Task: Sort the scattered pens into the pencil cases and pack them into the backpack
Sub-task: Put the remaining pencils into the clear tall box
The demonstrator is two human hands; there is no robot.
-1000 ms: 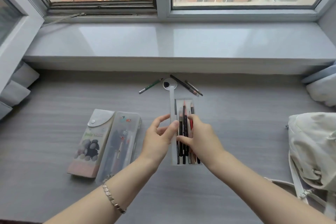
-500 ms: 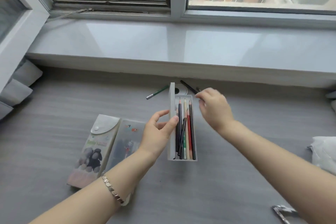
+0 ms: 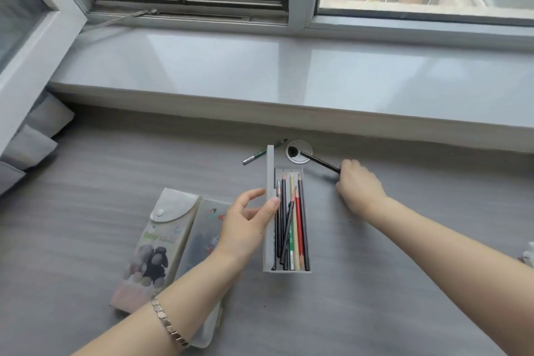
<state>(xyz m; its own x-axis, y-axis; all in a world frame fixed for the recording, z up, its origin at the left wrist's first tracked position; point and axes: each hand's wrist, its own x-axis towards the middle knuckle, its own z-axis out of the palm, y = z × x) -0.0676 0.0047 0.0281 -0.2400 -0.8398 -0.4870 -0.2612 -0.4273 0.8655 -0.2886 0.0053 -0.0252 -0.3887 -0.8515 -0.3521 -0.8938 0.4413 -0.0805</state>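
Note:
An open translucent pencil case (image 3: 270,257) lies mid-desk with several pencils (image 3: 290,220) inside, its lid standing up along the left side. My left hand (image 3: 245,222) holds that lid edge, thumb on it. My right hand (image 3: 357,185) is to the case's upper right, fingers curled round the end of a black pen (image 3: 319,162) that lies across a round desk grommet (image 3: 299,151). A green pen (image 3: 255,156) lies loose behind the case. Two shut pencil cases lie to the left: one with a bear picture (image 3: 153,251), one translucent (image 3: 205,237). Only a white scrap of the backpack (image 3: 528,256) shows at the right edge.
A wide grey window sill (image 3: 260,72) runs along the back of the grey desk (image 3: 375,283). Grey cushions (image 3: 31,139) sit at the far left. Bare desk lies in front and to the right of the open case.
My right hand left the pencils in the open case, moved back and right, and took hold of the black pen. The view shifted left, pushing the backpack almost out of frame.

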